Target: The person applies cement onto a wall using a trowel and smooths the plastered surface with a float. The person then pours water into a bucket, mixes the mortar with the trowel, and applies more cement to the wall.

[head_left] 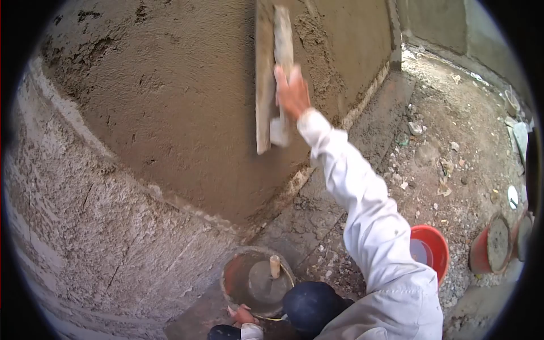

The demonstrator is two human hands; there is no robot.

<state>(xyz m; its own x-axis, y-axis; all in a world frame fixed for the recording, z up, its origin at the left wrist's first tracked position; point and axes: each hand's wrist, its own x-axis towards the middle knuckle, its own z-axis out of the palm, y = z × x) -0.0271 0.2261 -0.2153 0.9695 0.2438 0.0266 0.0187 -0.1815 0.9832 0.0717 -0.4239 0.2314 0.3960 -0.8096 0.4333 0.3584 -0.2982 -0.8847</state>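
Observation:
My right hand (293, 93) is closed around the handle of a long wooden plastering float (263, 85). The float stands nearly upright, its board side-on to the wet plastered wall (192, 113); slight blur hides whether its whole face touches. Low down, my left hand (243, 315) is at the near rim of a mortar bucket (231, 272), fingers curled at the edge. Inside this bucket lies a round grey tool with a short wooden handle (275, 266), partly sunk in wet mortar. My dark-clad knee (310, 306) is beside the bucket.
A rough, lighter wall (113, 226) meets the plastered one at left. Rubble covers the ground (436, 153) to the right. A red basin (436, 243) with liquid is partly behind my sleeve. Farther right stands a red bucket (481, 252) with grey contents.

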